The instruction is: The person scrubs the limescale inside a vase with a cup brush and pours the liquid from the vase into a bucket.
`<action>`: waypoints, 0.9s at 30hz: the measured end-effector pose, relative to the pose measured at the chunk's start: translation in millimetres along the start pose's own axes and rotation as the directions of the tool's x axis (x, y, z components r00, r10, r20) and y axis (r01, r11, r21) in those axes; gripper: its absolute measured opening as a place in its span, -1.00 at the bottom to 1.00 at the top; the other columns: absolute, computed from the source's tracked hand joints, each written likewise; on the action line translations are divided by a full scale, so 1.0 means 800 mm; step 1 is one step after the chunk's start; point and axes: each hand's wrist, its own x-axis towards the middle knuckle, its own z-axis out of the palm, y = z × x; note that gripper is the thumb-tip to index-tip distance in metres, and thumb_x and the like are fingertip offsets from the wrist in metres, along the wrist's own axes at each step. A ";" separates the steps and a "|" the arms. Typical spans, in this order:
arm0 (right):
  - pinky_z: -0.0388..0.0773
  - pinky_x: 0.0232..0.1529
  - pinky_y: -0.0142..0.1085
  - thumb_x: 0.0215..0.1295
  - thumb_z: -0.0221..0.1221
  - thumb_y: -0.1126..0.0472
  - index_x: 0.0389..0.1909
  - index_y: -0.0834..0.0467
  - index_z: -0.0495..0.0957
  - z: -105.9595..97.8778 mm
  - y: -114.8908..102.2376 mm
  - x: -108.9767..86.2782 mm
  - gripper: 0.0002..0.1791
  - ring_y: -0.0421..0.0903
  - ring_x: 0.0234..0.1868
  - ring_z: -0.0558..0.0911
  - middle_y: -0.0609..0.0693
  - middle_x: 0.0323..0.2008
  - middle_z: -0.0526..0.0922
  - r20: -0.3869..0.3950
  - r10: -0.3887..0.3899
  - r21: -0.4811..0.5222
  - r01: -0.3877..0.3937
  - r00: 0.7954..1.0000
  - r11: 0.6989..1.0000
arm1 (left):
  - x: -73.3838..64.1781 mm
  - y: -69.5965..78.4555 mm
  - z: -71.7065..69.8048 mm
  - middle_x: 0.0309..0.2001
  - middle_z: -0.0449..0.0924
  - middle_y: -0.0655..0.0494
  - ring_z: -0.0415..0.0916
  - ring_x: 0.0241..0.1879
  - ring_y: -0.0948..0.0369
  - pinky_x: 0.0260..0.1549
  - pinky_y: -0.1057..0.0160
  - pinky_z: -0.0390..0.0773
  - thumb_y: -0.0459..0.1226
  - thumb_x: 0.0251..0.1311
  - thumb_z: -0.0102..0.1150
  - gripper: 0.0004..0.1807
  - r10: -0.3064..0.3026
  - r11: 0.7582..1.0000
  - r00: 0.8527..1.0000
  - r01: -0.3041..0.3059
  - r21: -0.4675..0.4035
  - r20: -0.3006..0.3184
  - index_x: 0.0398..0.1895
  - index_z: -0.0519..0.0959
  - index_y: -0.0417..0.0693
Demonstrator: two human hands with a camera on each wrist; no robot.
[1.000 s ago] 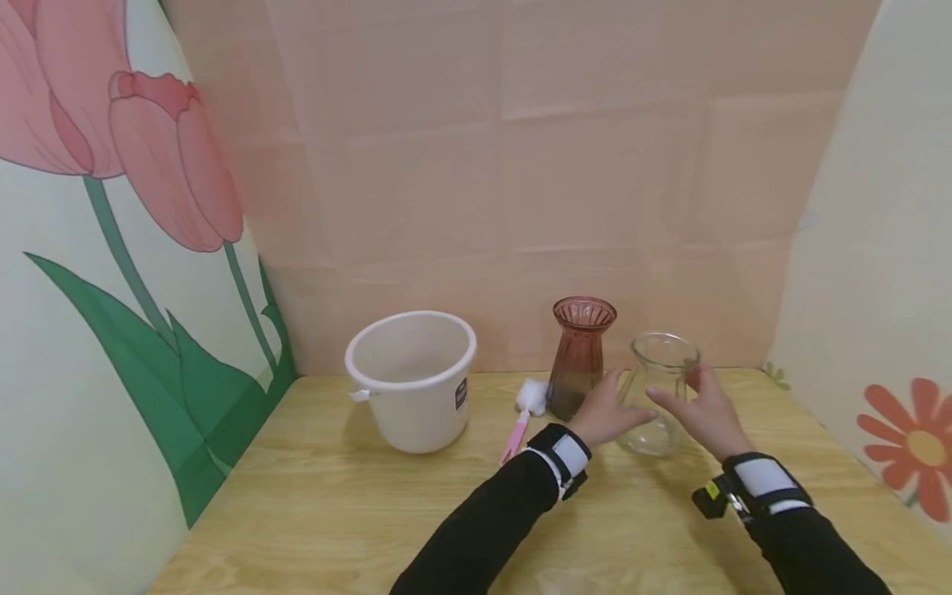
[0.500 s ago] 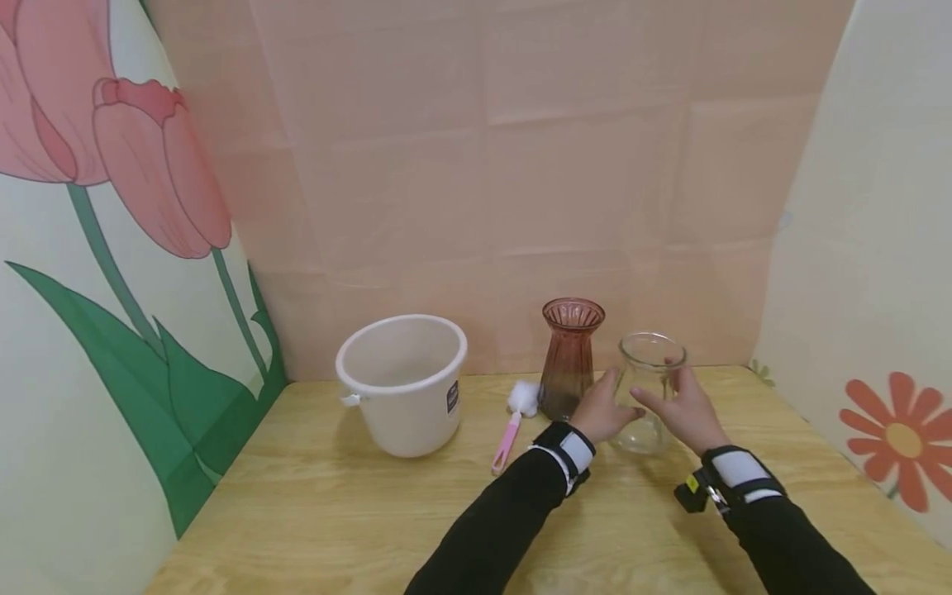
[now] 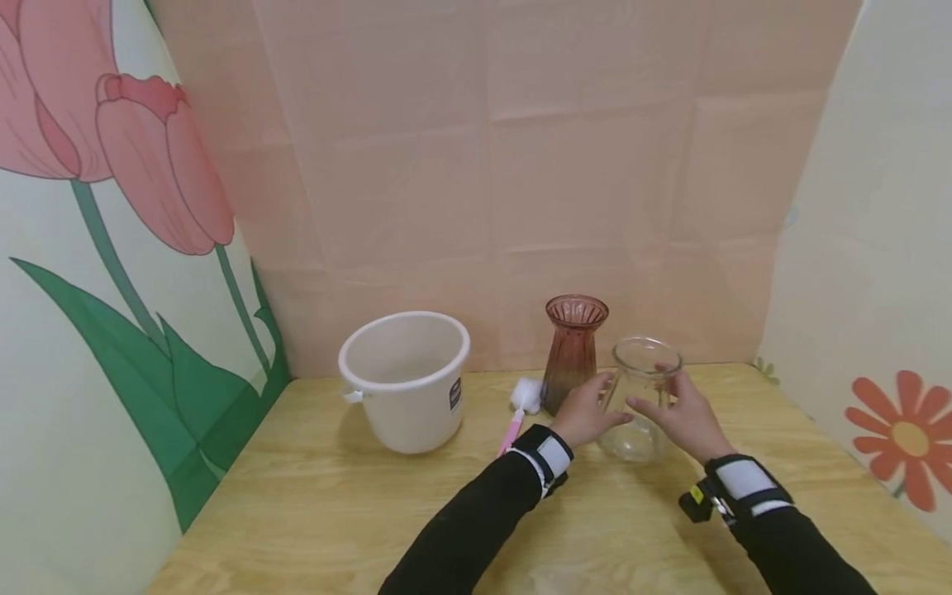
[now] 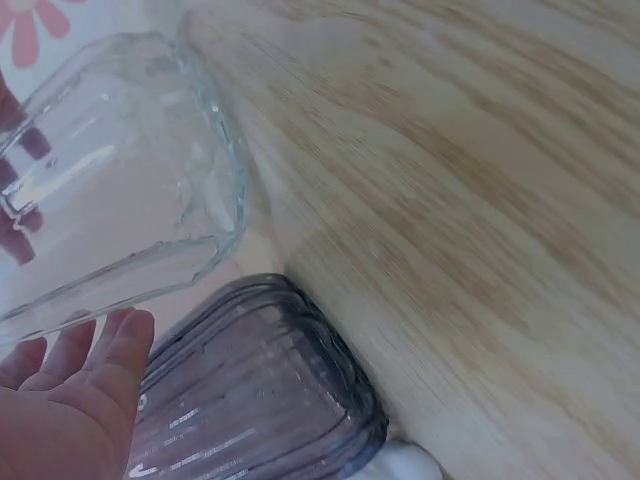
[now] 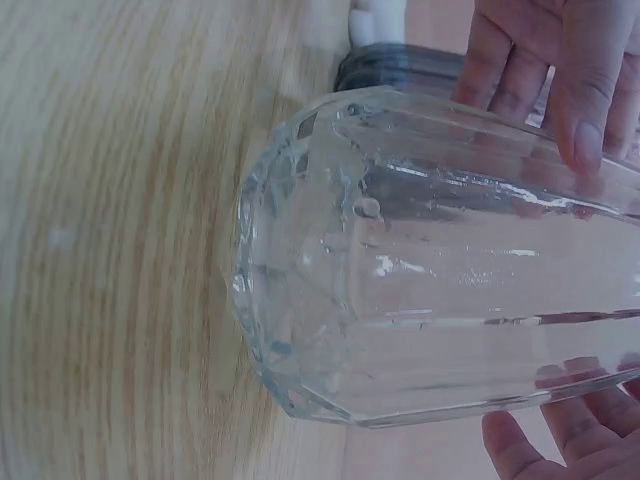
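Observation:
A clear glass vase (image 3: 627, 440) stands roughly upright at the right of the table, between both hands. My left hand (image 3: 587, 415) holds its left side, with the fingertips against the glass in the left wrist view. On the other side my right hand (image 3: 692, 421) grips the vase near its neck, fingers reaching round behind and thumb in front. Faceted walls and a thick base show on the vase (image 5: 440, 290) in the right wrist view. Whether that base touches the table I cannot tell. Just behind my left hand is a ribbed reddish-purple glass vase (image 3: 571, 359).
A white bucket (image 3: 412, 417) with a dark label stands left of centre. Between it and the purple vase lies a brush (image 3: 526, 397) with a white head and pink handle. A peach-coloured sheet (image 3: 476, 182) backs the wooden table (image 3: 312, 512).
The clear vase has shifted slightly left and nearer to me, with both hands moving along with it. The bucket, brush and purple vase stay in place.

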 end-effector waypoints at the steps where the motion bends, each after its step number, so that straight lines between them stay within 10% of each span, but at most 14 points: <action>1: 0.32 0.01 0.31 0.21 0.30 -0.13 0.40 0.27 0.07 0.001 -0.002 -0.001 -0.06 0.41 0.21 0.30 0.45 0.28 0.25 0.008 -0.004 0.004 0.004 1.000 1.000 | -0.002 -0.003 -0.003 0.19 0.50 0.22 0.49 0.07 0.26 -0.05 0.30 0.48 -0.04 0.03 0.46 -0.21 0.002 1.000 1.000 -0.002 -0.002 0.004 0.36 0.34 0.18; 27: 0.30 0.07 0.25 0.15 0.39 0.06 0.35 0.25 0.19 0.052 -0.051 -0.030 -0.15 0.28 0.22 0.32 0.32 0.27 0.31 0.124 -0.148 0.164 0.127 0.981 0.978 | -0.083 -0.038 -0.067 0.14 0.50 0.26 0.51 -0.02 0.29 -0.11 0.35 0.49 0.06 0.00 0.45 -0.25 0.058 0.998 0.998 -0.058 0.030 0.010 0.27 0.41 0.09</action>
